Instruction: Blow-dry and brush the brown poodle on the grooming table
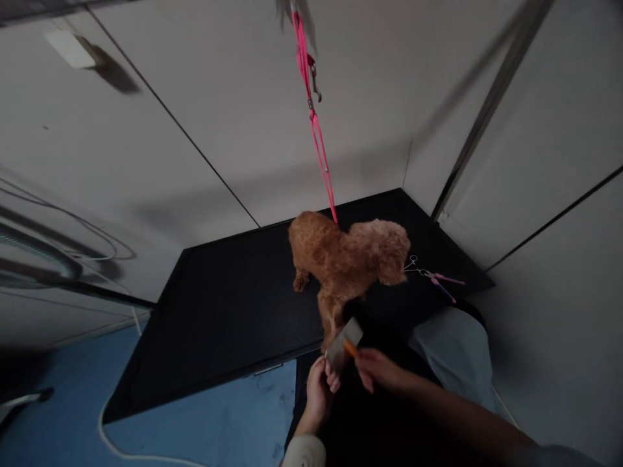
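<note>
A curly brown dog [335,259] stands on a black-topped grooming table [233,305], its head turned to the right. One of its front legs reaches down toward me, and my left hand [318,392] is closed around the lower end of it. In my right hand [382,371] is a slicker brush [344,342] with an orange handle and a flat pale head. The brush head lies close over the leg, just above my left fingers. Whether its pins touch the fur I cannot tell.
A pink grooming loop [318,143] hangs from above down to the dog's back. Pink-handled nail clippers [440,280] and metal scissors-like forceps [413,261] lie right of its head. A grey hose [39,250] is at the left wall; a white cable [104,421] crosses the blue floor [233,415].
</note>
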The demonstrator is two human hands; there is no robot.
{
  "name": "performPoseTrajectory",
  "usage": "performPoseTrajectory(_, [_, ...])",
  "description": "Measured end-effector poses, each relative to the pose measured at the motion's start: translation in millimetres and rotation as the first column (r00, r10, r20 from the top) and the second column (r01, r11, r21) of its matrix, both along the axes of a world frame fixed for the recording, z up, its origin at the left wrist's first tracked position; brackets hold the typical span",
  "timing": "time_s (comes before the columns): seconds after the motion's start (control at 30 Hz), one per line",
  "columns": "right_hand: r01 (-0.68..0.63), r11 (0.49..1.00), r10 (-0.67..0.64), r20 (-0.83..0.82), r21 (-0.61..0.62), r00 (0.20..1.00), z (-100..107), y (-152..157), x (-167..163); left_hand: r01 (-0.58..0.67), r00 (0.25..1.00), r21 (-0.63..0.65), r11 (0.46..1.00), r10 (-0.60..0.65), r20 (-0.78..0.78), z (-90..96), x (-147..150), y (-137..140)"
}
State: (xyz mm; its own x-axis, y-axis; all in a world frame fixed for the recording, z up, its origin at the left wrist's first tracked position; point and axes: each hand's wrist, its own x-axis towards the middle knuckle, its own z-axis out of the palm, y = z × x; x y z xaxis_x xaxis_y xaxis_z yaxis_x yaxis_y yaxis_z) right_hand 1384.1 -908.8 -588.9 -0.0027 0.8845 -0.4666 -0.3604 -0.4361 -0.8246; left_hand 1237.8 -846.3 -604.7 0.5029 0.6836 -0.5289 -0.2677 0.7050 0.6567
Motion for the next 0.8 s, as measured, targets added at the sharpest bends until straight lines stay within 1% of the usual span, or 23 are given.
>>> performPoseTrajectory(0.03, [0.131, 0.99, -0.134, 0.047, 0.046, 0.99, 1.8, 5.6, 3.4, 0.036, 0.999, 0.052, 0.998, -0.036, 0.011, 1.2, 2.0, -2.2])
performPoseTrajectory(0.07, [0.229, 0.97, -0.236, 0.073, 0.085, 0.969, 5.4, 13.7, 7.6, 0.085, 0.996, 0.108, 0.99, -0.088, 0.026, 2.4, 3.7, -4.0])
performPoseTrajectory(0.1, [0.275, 0.957, -0.282, 0.073, 0.097, 0.957, 10.1, 23.0, 11.8, 0.138, 0.989, 0.155, 0.978, -0.145, 0.04, 3.6, 4.5, -4.7])
performPoseTrajectory(0.17, [0.267, 0.959, -0.272, 0.05, 0.092, 0.961, 19.4, 39.9, 17.8, 0.259, 0.96, 0.199, 0.945, -0.274, 0.055, 6.0, 3.2, 0.3])
performPoseTrajectory(0.2, [0.25, 0.963, -0.256, 0.046, 0.097, 0.966, 22.8, 45.4, 19.1, 0.343, 0.932, 0.193, 0.919, -0.359, 0.054, 7.3, 1.8, 7.0])
performPoseTrajectory(0.27, [0.232, 0.964, -0.241, 0.059, 0.133, 0.969, 25.4, 48.8, 18.5, 0.486, 0.869, 0.138, 0.863, -0.494, 0.031, 10.8, 2.1, 28.1])
performPoseTrajectory(0.3, [0.24, 0.959, -0.252, 0.06, 0.151, 0.966, 24.6, 47.4, 16.9, 0.527, 0.848, 0.093, 0.845, -0.53, 0.01, 13.1, 5.7, 40.7])
performPoseTrajectory(0.33, [0.257, 0.953, -0.269, 0.058, 0.16, 0.961, 22.5, 44.8, 14.8, 0.471, 0.882, 0.065, 0.88, -0.471, -0.015, 15.8, 12.6, 53.2])
performPoseTrajectory(0.37, [0.277, 0.948, -0.289, 0.056, 0.155, 0.956, 19.4, 41.6, 12.4, 0.395, 0.919, 0.028, 0.918, -0.395, 0.005, 18.7, 23.0, 64.5])
performPoseTrajectory(0.4, [0.296, 0.945, -0.307, 0.064, 0.139, 0.95, 15.7, 38.0, 10.0, 0.355, 0.933, -0.022, 0.935, -0.353, 0.069, 21.9, 36.2, 73.7])
performPoseTrajectory(0.43, [0.314, 0.942, -0.325, 0.091, 0.117, 0.941, 11.5, 34.2, 7.8, 0.329, 0.938, -0.067, 0.942, -0.318, 0.138, 25.3, 51.3, 80.4])
performPoseTrajectory(0.47, [0.322, 0.942, -0.333, 0.138, 0.097, 0.933, 7.2, 29.8, 6.0, 0.363, 0.922, -0.133, 0.922, -0.335, 0.194, 29.1, 67.0, 84.4])
performPoseTrajectory(0.53, [0.275, 0.96, -0.28, 0.27, 0.055, 0.921, -0.2, 17.2, 4.5, 0.369, 0.909, -0.199, 0.908, -0.308, 0.279, 36.8, 94.9, 85.0])
performPoseTrajectory(0.57, [0.219, 0.975, -0.214, 0.345, 0.026, 0.914, -2.4, 7.9, 5.0, 0.338, 0.914, -0.217, 0.916, -0.265, 0.307, 40.3, 105.0, 82.6])
performPoseTrajectory(0.6, [0.151, 0.988, -0.134, 0.424, -0.007, 0.896, -3.1, -3.5, 6.4, 0.282, 0.924, -0.228, 0.932, -0.2, 0.325, 43.1, 112.2, 79.3])
performPoseTrajectory(0.63, [0.08, 0.996, -0.047, 0.5, -0.045, 0.865, -1.7, -16.9, 8.7, 0.219, 0.934, -0.24, 0.946, -0.132, 0.332, 45.2, 116.5, 75.7])
performPoseTrajectory(0.67, [0.013, 0.996, 0.043, 0.575, -0.094, 0.817, 1.9, -31.6, 11.8, 0.162, 0.941, -0.254, 0.953, -0.072, 0.331, 46.6, 118.5, 72.3])
performPoseTrajectory(0.73, [-0.098, 0.97, 0.227, 0.688, -0.223, 0.689, 15.7, -59.9, 20.4, 0.101, 0.948, -0.287, 0.953, -0.005, 0.318, 47.5, 118.8, 67.3])
performPoseTrajectory(0.77, [-0.144, 0.949, 0.306, 0.709, -0.281, 0.635, 24.9, -70.8, 25.4, 0.093, 0.948, -0.302, 0.949, 0.008, 0.317, 47.5, 118.5, 65.8])
performPoseTrajectory(0.8, [-0.185, 0.929, 0.364, 0.707, -0.319, 0.607, 34.4, -78.0, 30.4, 0.086, 0.945, -0.314, 0.946, 0.023, 0.327, 47.5, 118.5, 64.9])
